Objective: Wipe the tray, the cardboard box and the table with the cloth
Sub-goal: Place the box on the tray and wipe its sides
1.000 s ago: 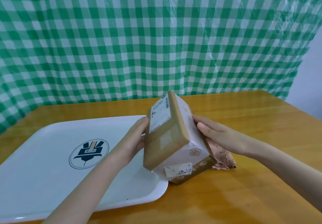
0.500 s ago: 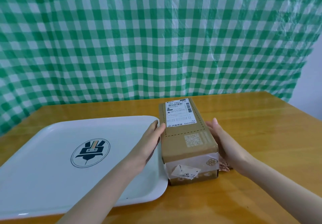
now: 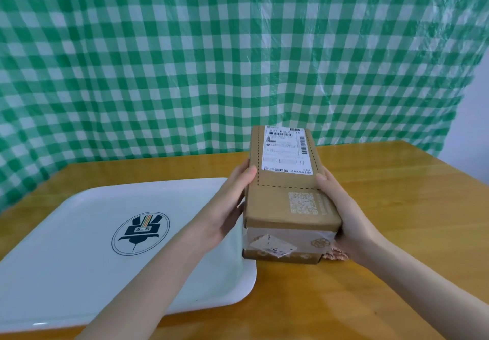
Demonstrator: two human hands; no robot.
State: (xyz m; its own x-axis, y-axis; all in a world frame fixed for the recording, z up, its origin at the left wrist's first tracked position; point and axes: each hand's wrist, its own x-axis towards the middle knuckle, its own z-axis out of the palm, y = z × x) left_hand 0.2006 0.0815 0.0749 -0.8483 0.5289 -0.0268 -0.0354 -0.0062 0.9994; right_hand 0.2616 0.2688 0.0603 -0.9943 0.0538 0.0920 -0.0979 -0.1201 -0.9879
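A brown cardboard box (image 3: 287, 199) with a white shipping label on top is held between both hands, its label side up. My left hand (image 3: 229, 207) presses its left side and my right hand (image 3: 344, 215) grips its right side. The box's near end is low over the wooden table (image 3: 397, 207), right beside the tray's right rim; I cannot tell whether it touches the table. A white tray (image 3: 79, 260) with a round dark logo lies flat at the left. Only a small pinkish corner of the cloth (image 3: 336, 254) shows under my right hand, behind the box.
A green and white checked plastic sheet (image 3: 211, 61) hangs behind the table's far edge. A pale wall (image 3: 471, 128) shows at the right. Bare wood lies to the right of the box and along the front edge.
The box was tilted up on its edge a second ago; it has been turned label side up, then raised and moved slightly away between both hands. Most of the cloth is now hidden.
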